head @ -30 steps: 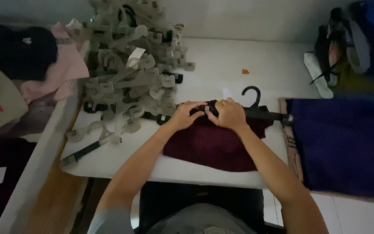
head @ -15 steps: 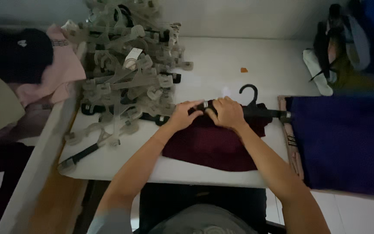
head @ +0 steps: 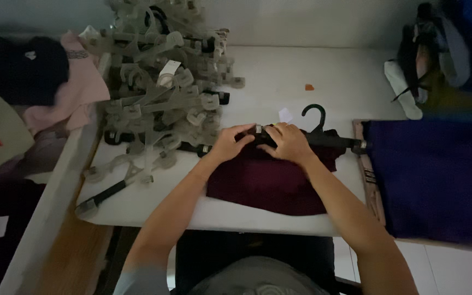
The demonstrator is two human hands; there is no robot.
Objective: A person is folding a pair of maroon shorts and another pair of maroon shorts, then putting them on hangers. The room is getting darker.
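Dark maroon garment lies folded flat on the white counter, near its front edge, directly ahead of the person. A black clip hanger lies along the garment's top edge, hook pointing away toward the wall, right-end clip showing just past the cloth. Left hand and right hand sit side by side on that top edge, fingers curled down over the hanger bar and a clip near its middle; both closed on bar and cloth, exact pinch hidden in the dim light. Judging from this, the garment is folded and laid out and is being clipped to the hanger; whether the left end is fastened cannot be told. Left of the hands, a large heap of grey plastic hangers. Beyond that, pink clothing. To the right, close by, a dark blue cloth.
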